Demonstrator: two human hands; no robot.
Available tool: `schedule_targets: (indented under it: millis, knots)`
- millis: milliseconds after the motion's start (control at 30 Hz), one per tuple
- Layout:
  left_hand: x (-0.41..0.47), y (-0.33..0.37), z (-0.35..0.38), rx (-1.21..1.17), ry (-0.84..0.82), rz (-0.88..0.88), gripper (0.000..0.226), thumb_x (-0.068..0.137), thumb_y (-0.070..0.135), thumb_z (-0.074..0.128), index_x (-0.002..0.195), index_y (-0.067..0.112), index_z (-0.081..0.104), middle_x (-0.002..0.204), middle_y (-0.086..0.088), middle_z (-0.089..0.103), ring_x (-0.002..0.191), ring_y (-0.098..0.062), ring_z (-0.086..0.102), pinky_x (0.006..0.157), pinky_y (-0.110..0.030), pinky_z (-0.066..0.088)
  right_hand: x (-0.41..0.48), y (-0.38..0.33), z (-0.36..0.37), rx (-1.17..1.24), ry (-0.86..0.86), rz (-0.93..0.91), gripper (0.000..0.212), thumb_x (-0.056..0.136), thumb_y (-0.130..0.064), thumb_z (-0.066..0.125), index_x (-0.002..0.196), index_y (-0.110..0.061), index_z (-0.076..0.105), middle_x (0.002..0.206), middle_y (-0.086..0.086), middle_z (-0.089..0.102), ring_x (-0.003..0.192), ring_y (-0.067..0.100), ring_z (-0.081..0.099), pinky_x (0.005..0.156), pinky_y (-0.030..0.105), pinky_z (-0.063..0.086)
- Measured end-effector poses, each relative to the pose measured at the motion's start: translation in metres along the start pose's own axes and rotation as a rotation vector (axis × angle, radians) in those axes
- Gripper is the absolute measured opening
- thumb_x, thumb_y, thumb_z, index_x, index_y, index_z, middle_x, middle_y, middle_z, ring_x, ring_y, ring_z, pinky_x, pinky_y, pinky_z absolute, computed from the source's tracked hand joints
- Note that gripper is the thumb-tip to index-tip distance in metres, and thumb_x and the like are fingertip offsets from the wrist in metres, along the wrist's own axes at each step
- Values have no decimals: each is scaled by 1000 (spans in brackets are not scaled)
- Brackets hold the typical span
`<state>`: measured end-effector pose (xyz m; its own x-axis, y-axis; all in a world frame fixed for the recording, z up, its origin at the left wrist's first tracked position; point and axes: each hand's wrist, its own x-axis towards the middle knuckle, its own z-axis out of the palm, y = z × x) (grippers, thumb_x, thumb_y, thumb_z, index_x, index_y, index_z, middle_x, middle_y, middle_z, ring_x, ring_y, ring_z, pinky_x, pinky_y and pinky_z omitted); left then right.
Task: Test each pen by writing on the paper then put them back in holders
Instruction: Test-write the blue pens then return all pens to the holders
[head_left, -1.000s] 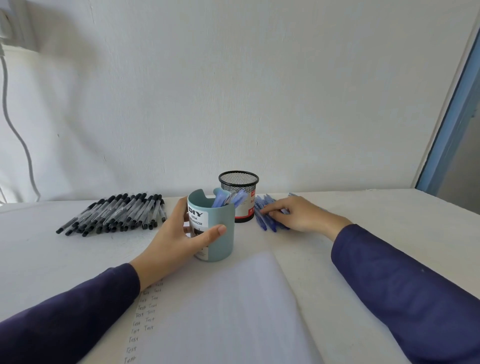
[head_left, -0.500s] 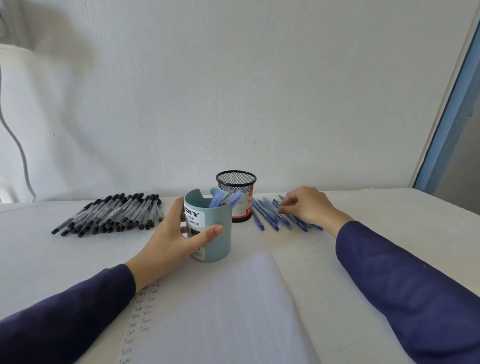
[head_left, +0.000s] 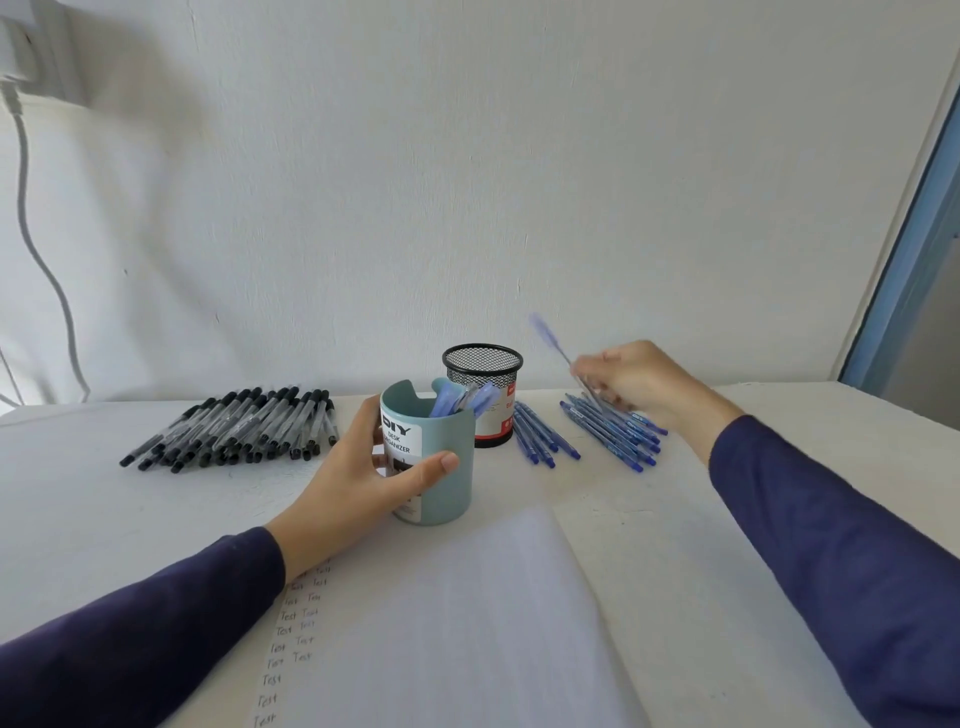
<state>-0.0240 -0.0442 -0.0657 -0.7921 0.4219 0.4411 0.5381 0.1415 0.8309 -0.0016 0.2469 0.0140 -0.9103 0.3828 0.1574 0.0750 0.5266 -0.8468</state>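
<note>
The left hand (head_left: 363, 483) wraps the teal holder (head_left: 441, 467), thumb across its front; the holder stands just past the paper's (head_left: 467, 623) far edge with blue pens inside. The right hand (head_left: 639, 384), lifted off the table (head_left: 78, 509), pinches a blurred blue pen (head_left: 550, 338) tilted up-left above the loose blue pens (head_left: 613, 431). These lie right of the mesh holder (head_left: 483, 374), and the black pens (head_left: 244, 423) lie well left, near the table's back edge.

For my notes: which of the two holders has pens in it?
The teal desk organizer in the left hand: blue pens stand in it. The black mesh holder shows none.
</note>
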Motion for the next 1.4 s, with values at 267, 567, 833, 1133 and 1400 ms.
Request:
schedule_targets:
  millis: [267,567,833,1133,1400]
  knots:
    - [-1,1,0,4,-6,1,69,63,63,73,123,41,46,114,23,62,109,-3,60,86,-21,51,-55,-70,30,281,-281,-465,6,94,-6,59,92,-3,63,76,5,68,61,8,59,59,20,49]
    - [0,0,0,2,8,4,70,61,64,73,121,41,48,112,23,62,109,-4,60,90,-27,51,-32,-51,2,161,-385,-234,46,87,-49,61,123,-21,65,120,-5,67,103,7,63,90,24,51]
    - [0,1,1,15,6,10,72,61,65,71,124,42,45,117,27,60,111,1,58,86,-20,47,1,35,1,-369,-133,340,103,84,-80,33,156,-9,13,161,10,20,146,30,25,114,41,24]
    - [0,0,0,7,3,5,75,62,65,73,127,39,46,117,24,62,111,-2,59,91,-27,49,1,35,58,-750,-113,173,112,61,-86,58,144,-15,34,143,10,37,134,31,33,107,40,31]
    - [0,2,0,1,-8,0,76,61,65,72,127,40,45,117,25,62,111,-2,59,90,-25,49,1,21,37,-903,-255,250,71,77,-61,57,132,-16,47,125,13,52,117,32,50,90,35,42]
